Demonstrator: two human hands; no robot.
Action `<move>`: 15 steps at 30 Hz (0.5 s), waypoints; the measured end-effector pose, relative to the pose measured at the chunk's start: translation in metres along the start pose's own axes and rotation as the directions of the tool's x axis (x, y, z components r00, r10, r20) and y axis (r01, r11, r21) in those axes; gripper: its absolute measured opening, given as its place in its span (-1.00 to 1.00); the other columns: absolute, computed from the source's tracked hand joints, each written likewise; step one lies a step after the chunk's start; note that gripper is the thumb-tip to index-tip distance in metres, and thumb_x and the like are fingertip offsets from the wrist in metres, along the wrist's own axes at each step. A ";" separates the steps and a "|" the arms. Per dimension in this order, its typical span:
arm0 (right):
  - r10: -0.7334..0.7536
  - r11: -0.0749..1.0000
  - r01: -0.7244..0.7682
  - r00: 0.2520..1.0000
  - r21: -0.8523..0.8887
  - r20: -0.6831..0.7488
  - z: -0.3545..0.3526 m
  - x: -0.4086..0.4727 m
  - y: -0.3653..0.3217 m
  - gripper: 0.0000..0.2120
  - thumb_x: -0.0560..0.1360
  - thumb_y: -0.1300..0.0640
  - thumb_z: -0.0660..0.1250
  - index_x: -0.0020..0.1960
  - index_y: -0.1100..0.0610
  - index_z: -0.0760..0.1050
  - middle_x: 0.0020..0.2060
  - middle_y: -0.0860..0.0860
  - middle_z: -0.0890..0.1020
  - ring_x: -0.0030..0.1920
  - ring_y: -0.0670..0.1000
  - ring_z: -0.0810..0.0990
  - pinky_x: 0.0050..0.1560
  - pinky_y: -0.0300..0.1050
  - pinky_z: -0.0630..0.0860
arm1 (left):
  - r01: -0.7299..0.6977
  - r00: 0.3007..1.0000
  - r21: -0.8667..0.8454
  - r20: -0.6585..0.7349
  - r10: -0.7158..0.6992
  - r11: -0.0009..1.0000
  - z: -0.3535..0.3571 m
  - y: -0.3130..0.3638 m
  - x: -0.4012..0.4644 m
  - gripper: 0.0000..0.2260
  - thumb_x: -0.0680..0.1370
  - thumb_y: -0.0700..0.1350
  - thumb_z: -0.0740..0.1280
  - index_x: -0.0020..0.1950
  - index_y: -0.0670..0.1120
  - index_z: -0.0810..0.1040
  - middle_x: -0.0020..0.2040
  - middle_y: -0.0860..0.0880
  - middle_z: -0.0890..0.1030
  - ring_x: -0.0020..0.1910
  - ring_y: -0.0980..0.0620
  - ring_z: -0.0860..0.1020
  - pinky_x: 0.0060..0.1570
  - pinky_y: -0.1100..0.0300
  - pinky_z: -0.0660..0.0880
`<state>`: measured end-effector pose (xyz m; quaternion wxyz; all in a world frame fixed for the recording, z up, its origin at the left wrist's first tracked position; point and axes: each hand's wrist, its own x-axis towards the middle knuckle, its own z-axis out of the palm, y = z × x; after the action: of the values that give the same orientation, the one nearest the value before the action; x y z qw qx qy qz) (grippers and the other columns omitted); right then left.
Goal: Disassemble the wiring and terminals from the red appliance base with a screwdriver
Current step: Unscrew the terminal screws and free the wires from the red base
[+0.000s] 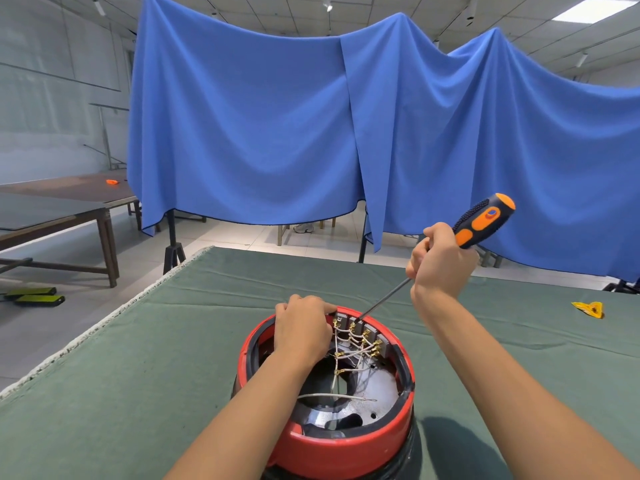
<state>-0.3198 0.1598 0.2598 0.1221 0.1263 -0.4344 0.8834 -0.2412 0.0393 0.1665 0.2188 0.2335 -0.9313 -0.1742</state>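
Bare green felt tabletop (145,344) stretches out to the frayed white edge on the left. At the near centre stands the round red plastic appliance base (343,445), open side up. The left hand (302,332) clasps its far-left rim, fingers curled over the edge. White wires with brass terminals (353,344) cross the far inner wall. The slim metal shaft of the orange-and-black screwdriver (483,221) slants down onto a terminal, its handle gripped in the raised right hand (441,259). Farther right lies a small yellow scrap (590,309), well apart.
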 end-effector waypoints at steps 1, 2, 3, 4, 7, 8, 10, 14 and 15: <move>0.020 1.000 -0.020 0.999 0.008 -0.033 -0.001 0.004 0.000 -0.67 0.30 0.26 0.23 -0.52 0.06 0.16 -0.67 -0.05 0.21 -0.65 -0.03 0.11 -0.54 -0.34 0.10 | 0.000 1.000 0.002 0.000 0.000 1.000 0.000 0.000 0.000 -0.55 0.50 -0.29 0.17 0.28 0.11 0.53 0.24 0.06 0.55 0.22 -0.01 0.38 0.23 0.09 0.23; 0.042 0.999 -0.041 0.997 0.021 -0.070 -0.003 0.008 0.001 -0.67 0.31 0.28 0.23 -0.51 0.06 0.16 -0.67 -0.05 0.20 -0.64 -0.03 0.10 -0.53 -0.33 0.10 | -0.001 1.000 0.003 -0.002 0.001 1.000 0.001 0.000 0.001 -0.55 0.50 -0.29 0.17 0.28 0.11 0.53 0.24 0.05 0.56 0.22 -0.01 0.38 0.23 0.09 0.23; 0.067 0.997 -0.063 0.992 0.032 -0.108 -0.005 0.013 0.002 -0.68 0.32 0.29 0.23 -0.48 0.07 0.15 -0.66 -0.05 0.20 -0.64 -0.03 0.10 -0.52 -0.33 0.10 | -0.001 1.000 0.002 -0.004 0.001 1.000 0.001 0.000 0.001 -0.54 0.50 -0.30 0.17 0.28 0.11 0.53 0.24 0.05 0.56 0.22 -0.01 0.38 0.23 0.09 0.24; 0.095 0.995 -0.090 0.985 0.039 -0.147 -0.007 0.016 0.003 -0.68 0.33 0.30 0.22 -0.44 0.08 0.13 -0.66 -0.04 0.19 -0.64 -0.02 0.10 -0.52 -0.32 0.09 | 0.000 1.000 -0.001 -0.006 0.000 1.000 0.001 -0.001 0.002 -0.54 0.49 -0.30 0.17 0.28 0.11 0.54 0.24 0.05 0.56 0.23 -0.01 0.38 0.23 0.08 0.24; 0.194 0.981 -0.183 0.948 0.067 -0.253 -0.014 0.027 0.005 -0.72 0.35 0.30 0.21 -0.38 0.10 0.14 -0.68 -0.06 0.18 -0.65 -0.03 0.08 -0.53 -0.33 0.07 | 0.002 1.000 -0.005 -0.014 -0.002 1.000 0.002 -0.001 0.002 -0.53 0.49 -0.32 0.16 0.27 0.11 0.54 0.23 0.04 0.57 0.22 -0.01 0.38 0.22 0.08 0.25; 0.226 0.974 -0.213 0.934 0.080 -0.277 -0.017 0.031 0.005 -0.74 0.36 0.29 0.21 -0.36 0.11 0.16 -0.68 -0.06 0.18 -0.65 -0.03 0.08 -0.53 -0.34 0.06 | 0.004 1.000 -0.007 -0.015 -0.004 1.000 0.002 -0.002 0.002 -0.53 0.49 -0.31 0.16 0.27 0.11 0.54 0.23 0.04 0.57 0.22 -0.01 0.38 0.22 0.08 0.24; 0.305 0.952 -0.290 0.904 0.095 -0.299 -0.023 0.036 0.008 -0.76 0.37 0.29 0.19 -0.34 0.10 0.15 -0.69 -0.06 0.17 -0.67 -0.04 0.08 -0.54 -0.36 0.05 | 0.004 1.000 -0.013 -0.019 -0.004 1.000 0.002 -0.001 0.002 -0.54 0.49 -0.31 0.16 0.27 0.10 0.54 0.23 0.04 0.57 0.22 -0.01 0.38 0.22 0.08 0.24; 0.400 0.917 -0.382 0.879 0.119 -0.260 -0.031 0.022 0.022 -0.71 0.37 0.29 0.18 -0.36 0.07 0.09 -0.67 -0.05 0.14 -0.66 -0.05 0.05 -0.56 -0.36 0.02 | -0.002 1.000 -0.019 -0.020 0.002 1.000 0.000 -0.002 0.002 -0.55 0.50 -0.31 0.16 0.27 0.10 0.54 0.22 0.04 0.58 0.21 -0.01 0.39 0.23 0.07 0.27; 0.389 0.921 -0.366 0.888 0.133 -0.246 -0.030 0.018 0.023 -0.69 0.37 0.29 0.19 -0.37 0.06 0.08 -0.66 -0.05 0.13 -0.65 -0.04 0.04 -0.56 -0.35 0.02 | -0.001 1.000 -0.019 -0.021 0.000 1.000 0.000 -0.002 0.001 -0.54 0.50 -0.31 0.16 0.27 0.10 0.54 0.22 0.03 0.58 0.21 -0.01 0.39 0.24 0.07 0.27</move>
<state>-0.3476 0.1722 0.2312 0.0003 -0.0762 -0.3929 0.9164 -0.2413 0.0373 0.1661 0.2309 0.2329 -0.9272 -0.1808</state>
